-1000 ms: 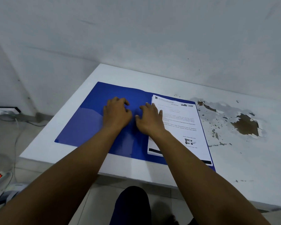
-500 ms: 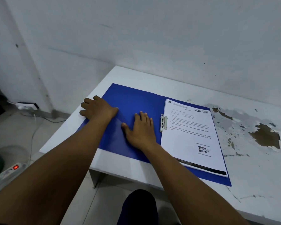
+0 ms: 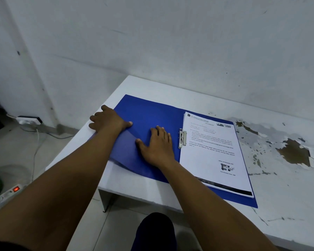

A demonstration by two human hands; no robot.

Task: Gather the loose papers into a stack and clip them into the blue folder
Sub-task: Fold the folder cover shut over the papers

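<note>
The head view shows left hand fingers curled over the outer edge of the open blue folder on the table, right hand spread flat beside the clip holding the papers; the thin cover looks light and bendy, best lifted by that edge.

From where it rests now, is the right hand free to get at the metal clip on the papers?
Probably yes. The right hand lies flat on the blue folder, just left of the metal clip, with only bare folder between them. The left hand is off at the folder's left edge, out of the way.
</note>
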